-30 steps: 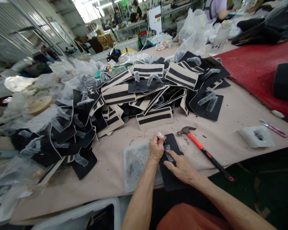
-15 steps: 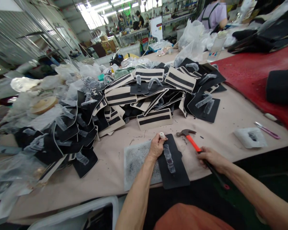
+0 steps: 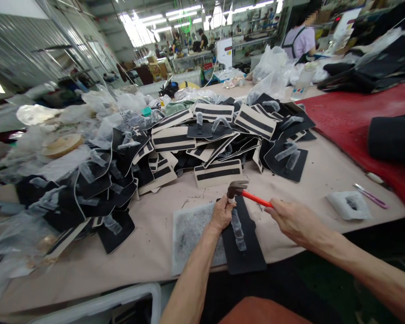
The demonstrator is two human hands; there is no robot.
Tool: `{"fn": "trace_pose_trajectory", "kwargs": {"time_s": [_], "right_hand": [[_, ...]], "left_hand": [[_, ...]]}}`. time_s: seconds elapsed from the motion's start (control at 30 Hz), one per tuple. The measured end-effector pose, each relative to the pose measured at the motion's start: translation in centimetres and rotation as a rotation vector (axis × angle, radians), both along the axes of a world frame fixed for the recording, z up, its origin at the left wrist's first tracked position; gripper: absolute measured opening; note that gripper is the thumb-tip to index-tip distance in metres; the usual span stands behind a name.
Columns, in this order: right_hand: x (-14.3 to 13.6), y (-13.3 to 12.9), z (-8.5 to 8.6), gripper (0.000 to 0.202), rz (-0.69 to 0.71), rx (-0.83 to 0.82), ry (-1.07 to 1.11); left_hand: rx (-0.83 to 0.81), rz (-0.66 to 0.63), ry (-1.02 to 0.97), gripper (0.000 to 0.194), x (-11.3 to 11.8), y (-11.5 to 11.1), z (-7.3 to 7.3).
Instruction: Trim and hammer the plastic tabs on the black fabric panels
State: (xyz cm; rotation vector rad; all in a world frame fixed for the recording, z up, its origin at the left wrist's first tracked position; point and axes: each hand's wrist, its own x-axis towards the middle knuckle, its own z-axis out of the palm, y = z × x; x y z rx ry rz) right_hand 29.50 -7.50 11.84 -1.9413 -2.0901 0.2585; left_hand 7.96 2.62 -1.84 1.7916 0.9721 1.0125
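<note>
My left hand is closed around a short pale-ended punch, held upright at the top of a black panel. A plastic-wrapped handle strap runs down the panel's middle. My right hand grips a claw hammer with an orange shaft. The hammer's dark head is at the top of the punch; whether they touch I cannot tell. Under the panel's left side lies a speckled, worn translucent board.
A large heap of black and cream panels spreads behind and to the left. To the right lie a white packet, purple-handled snips and a red sheet. A white bin stands below the front edge. A person sits farther back.
My right hand has brought the hammer up and left, from beside the panel to the top of the punch. My left hand stays at the panel's top. The view has shifted slightly.
</note>
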Motion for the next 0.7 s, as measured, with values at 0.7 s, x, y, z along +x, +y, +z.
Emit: {"fn": "trace_pose_trajectory", "kwargs": {"time_s": [0.7], "right_hand": [[0.5,0.2,-2.1,0.034,-0.031,-0.186,0.134]], "left_hand": [[-0.025,0.003,-0.001,0.013,-0.2,-0.1,0.5]]}}
